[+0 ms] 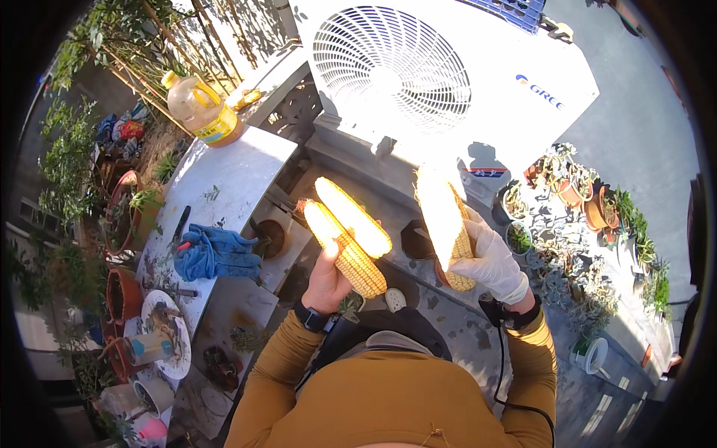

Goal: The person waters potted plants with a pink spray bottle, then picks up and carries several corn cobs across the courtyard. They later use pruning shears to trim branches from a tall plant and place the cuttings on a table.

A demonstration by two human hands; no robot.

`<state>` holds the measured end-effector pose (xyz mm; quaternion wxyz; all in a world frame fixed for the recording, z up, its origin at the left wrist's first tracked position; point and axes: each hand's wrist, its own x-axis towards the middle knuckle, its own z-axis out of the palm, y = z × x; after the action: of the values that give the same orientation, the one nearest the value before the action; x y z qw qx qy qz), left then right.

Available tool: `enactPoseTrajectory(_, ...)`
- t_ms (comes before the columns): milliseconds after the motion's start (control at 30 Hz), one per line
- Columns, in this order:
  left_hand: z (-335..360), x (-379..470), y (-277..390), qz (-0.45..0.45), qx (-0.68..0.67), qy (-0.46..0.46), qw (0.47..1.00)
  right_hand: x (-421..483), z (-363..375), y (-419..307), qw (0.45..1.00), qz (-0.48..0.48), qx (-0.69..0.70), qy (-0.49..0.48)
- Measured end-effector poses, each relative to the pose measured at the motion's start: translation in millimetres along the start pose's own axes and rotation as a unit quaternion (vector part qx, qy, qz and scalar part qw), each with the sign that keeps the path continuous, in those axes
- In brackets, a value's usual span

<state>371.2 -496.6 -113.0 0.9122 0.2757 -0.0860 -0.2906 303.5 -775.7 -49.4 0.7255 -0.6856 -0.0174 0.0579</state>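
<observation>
Two dried ears of corn, one (353,255) in front and another (358,224) behind it, lean side by side in my bare left hand (329,280), whose wrist wears a dark watch. My right hand (493,260), in a thin white glove, grips corn (456,241) with yellow kernels low down and a pale, sunlit upper part. Glare hides whether that upper part is husk or a further ear. Both hands are raised in front of my body, apart from each other.
Ahead stands a white outdoor air-conditioner unit (504,95). On the left, a white board (263,151) bears a plastic oil jug (207,115) and a blue cloth (215,252). Potted succulents (566,257) line the right side. A white bucket (595,357) lies lower right.
</observation>
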Motion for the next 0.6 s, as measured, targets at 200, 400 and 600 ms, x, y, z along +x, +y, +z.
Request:
enactPoseTrajectory(200, -4.6, -16.9, -12.6, 0.163, 0.009, 0.005, 0.987, 88.4, 97.7, -40.6, 0.806, -0.478, -0.327, -0.119)
enactPoseTrajectory(400, -23.1, -78.8, 7.7, 0.238, 0.015, 0.084, 0.967, 88.2, 187.9, -69.1, 0.802, -0.202, -0.484, -0.286)
enactPoseTrajectory(600, -24.0, -112.4, 31.0, 0.291, -0.038, 0.121, 0.948, 96.0, 235.5, -79.9, 0.820, -0.205, -0.394, -0.363)
